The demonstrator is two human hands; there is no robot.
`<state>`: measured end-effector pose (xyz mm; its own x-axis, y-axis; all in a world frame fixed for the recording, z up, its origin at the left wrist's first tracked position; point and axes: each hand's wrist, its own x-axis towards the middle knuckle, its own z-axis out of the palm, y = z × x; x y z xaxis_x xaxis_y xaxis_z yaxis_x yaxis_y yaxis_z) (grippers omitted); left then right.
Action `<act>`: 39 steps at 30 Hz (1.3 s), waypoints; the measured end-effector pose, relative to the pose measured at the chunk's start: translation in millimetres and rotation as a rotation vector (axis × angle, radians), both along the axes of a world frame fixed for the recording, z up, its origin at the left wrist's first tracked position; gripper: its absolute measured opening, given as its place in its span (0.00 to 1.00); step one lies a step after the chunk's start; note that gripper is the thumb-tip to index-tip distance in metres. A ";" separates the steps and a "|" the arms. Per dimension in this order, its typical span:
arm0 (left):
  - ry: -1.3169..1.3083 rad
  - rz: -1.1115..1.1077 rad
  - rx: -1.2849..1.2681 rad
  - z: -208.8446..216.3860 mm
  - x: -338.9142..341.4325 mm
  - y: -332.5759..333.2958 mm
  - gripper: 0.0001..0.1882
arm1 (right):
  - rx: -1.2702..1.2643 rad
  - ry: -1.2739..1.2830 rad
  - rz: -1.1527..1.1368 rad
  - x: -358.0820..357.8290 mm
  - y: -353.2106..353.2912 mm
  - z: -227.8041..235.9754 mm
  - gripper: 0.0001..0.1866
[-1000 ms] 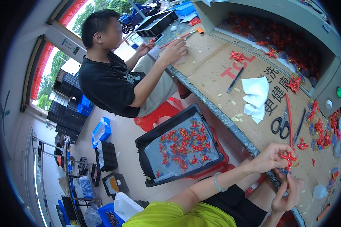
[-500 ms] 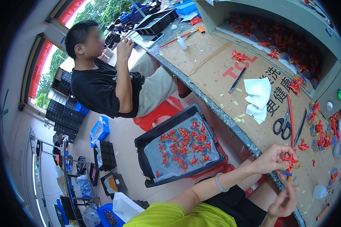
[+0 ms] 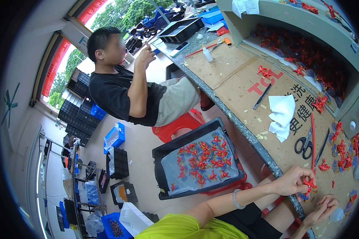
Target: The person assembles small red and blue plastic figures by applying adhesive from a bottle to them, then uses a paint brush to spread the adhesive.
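My left hand (image 3: pixel 292 181) is closed on a small red figurine (image 3: pixel 308 185) with a blue translucent part, held over the table's near edge. Just to the right and nearer me, my right hand (image 3: pixel 322 210) has its fingers drawn together; whatever they hold is too small to make out. Close by that hand is a small translucent bottle (image 3: pixel 336 215). Beyond my left hand lie black-handled scissors (image 3: pixel 303 147), a long red stick (image 3: pixel 313 137) and dark tweezers (image 3: pixel 322 146). One loose red figurine (image 3: pixel 324 165) sits on the cardboard.
More figurines (image 3: pixel 341 156) cluster at the right, and a heap (image 3: pixel 303 59) fills the grey booth. White cloth (image 3: pixel 282 115) and a dark pen-like tool (image 3: pixel 262 96) lie on the cardboard. A black crate (image 3: pixel 160 175) of figurines stands left of the table. A person (image 3: pixel 125 93) sits beyond it.
My right hand has moved right and away from the figurine, toward the small bottle, and its fingers have closed. My left hand still holds the figurine. The whole view has shifted slightly.
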<state>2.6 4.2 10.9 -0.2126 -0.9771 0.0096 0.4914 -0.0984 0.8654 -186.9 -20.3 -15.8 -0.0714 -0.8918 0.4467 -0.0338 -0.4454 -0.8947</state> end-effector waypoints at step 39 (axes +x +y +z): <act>-0.092 0.019 -0.003 2.9 -1.1 0.4 0.12 | -0.034 0.152 0.154 0.1 3.0 6.3 0.12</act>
